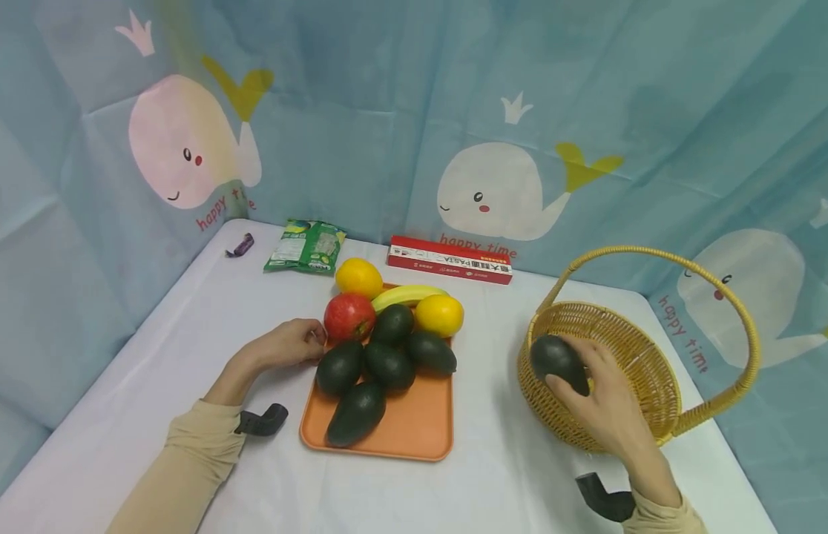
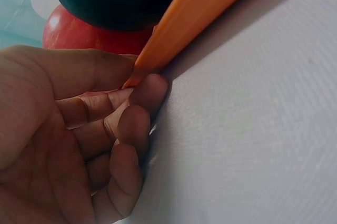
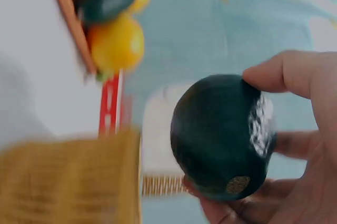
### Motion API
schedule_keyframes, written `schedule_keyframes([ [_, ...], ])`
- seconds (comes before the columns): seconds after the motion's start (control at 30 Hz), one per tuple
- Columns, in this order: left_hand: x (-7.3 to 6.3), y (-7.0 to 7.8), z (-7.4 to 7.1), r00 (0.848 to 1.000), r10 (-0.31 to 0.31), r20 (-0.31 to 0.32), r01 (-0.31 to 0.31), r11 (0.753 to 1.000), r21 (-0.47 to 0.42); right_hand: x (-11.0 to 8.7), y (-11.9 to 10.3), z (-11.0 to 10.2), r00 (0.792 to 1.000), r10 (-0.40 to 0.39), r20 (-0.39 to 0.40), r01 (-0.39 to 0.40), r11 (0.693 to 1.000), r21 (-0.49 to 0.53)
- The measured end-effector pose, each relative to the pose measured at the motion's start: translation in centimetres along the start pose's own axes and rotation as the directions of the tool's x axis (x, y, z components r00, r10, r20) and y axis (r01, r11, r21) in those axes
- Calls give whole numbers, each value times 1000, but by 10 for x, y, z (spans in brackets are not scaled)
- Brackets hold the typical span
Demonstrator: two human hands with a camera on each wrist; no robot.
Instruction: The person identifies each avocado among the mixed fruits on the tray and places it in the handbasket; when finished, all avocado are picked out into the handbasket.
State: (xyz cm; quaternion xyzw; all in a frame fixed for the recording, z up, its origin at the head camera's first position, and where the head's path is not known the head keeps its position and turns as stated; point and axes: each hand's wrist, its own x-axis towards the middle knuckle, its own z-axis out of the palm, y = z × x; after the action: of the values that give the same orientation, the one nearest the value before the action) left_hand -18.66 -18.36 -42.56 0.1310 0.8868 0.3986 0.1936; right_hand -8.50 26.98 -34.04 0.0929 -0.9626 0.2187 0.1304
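My right hand (image 1: pixel 604 397) grips a dark green avocado (image 1: pixel 557 362) over the near left side of a woven basket (image 1: pixel 644 356) with a tall handle. In the right wrist view, thumb and fingers wrap that avocado (image 3: pixel 218 137). The left hand (image 1: pixel 290 345) pinches the left rim of an orange tray (image 1: pixel 421 419); the left wrist view shows the rim (image 2: pixel 168 29) between thumb and fingers. On the tray lie several avocados (image 1: pixel 357 415), a red round fruit (image 1: pixel 348 317), a banana (image 1: pixel 407 295) and two lemons (image 1: pixel 439 315). My right hand hides part of the basket's inside.
At the back of the white table (image 1: pixel 267 489) lie a green snack packet (image 1: pixel 307 246), a red pasta box (image 1: pixel 449 259) and a small purple wrapped item (image 1: pixel 240 245). A blue curtain (image 1: pixel 360 111) with whale prints hangs behind and at both sides.
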Motion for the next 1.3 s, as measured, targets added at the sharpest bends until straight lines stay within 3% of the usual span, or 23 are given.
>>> schedule_keyframes([
  [0.1,0,1,0,1000,-4,-1,4,1000,-4,3,18,-11,985,138,108,-137,990,-9],
  [0.23,1,1,0,1000,-6,0,6,1000,-1,6,33,-11,945,214,247,-216,976,-19],
  [0.4,0,1,1,1000,-9,-2,9,1000,-3,8,36,-10,926,219,309,-216,975,-44],
  [0.57,-1,1,1,1000,-15,-3,15,1000,-1,9,42,-4,929,153,336,-134,988,-78],
  [0.67,-1,1,1,1000,-7,-4,7,1000,3,9,47,3,941,131,313,-112,991,-78],
  [0.87,-1,1,1,1000,-8,-3,8,1000,3,9,48,12,976,95,195,-69,988,-137],
  [1.03,1,2,2,1000,-11,2,11,1000,14,4,30,19,1000,28,7,-26,987,-161],
  [1.17,3,1,0,1000,-13,-5,13,1000,26,6,-1,32,980,-108,-165,84,986,-145],
  [1.23,5,-3,1,1000,-24,-8,25,999,25,10,-16,43,966,-180,-188,155,978,-142],
  [1.3,5,-5,2,1000,-29,-5,29,999,20,13,-31,55,961,-224,-163,204,970,-130],
])
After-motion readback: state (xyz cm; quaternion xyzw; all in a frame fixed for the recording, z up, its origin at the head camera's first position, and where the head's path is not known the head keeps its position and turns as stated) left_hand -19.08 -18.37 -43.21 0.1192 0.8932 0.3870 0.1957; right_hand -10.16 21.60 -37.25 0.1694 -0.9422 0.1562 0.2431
